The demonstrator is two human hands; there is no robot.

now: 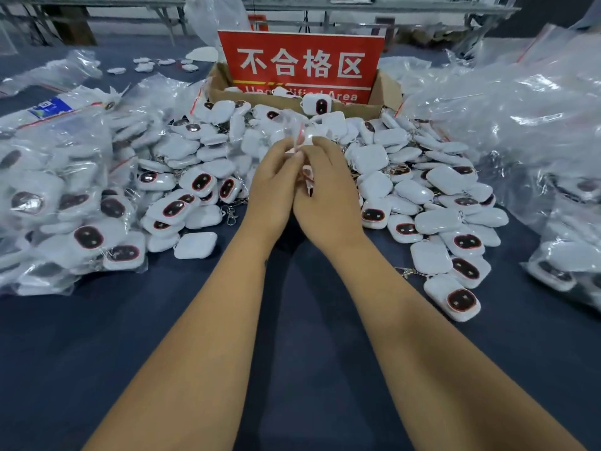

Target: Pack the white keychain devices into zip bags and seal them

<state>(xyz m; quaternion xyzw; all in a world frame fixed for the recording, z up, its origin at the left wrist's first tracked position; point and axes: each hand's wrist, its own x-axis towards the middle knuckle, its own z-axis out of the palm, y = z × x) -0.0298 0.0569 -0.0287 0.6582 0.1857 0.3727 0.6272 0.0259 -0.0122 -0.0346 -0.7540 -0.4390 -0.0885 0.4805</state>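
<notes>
Both hands are meeting at frame center, pinching a small clear zip bag [300, 133] between them: left hand [276, 187] is gripping its left edge with curled fingers, right hand [325, 193] is pinching beside it, thumbs nearly touching. Bag is showing a red zip strip and something white inside; contents are too blurred to confirm. Loose white keychain devices [432, 229] are lying heaped behind and on both sides of the hands: rounded white squares, many showing a dark oval window ringed in red, some with metal clasps. Too many to count, easily dozens. Cardboard box [383, 92] is sitting at upper center behind the heap, holding a red sign [300, 60] reading "Unqualified Area" plus a few devices, with one device perched on its front rim. Big clear bags of packed devices [65, 206] are piling up at left. Crumpled clear plastic bags [520, 102] are filling the right side. Everything is resting on a dark blue tabletop [292, 320].
</notes>
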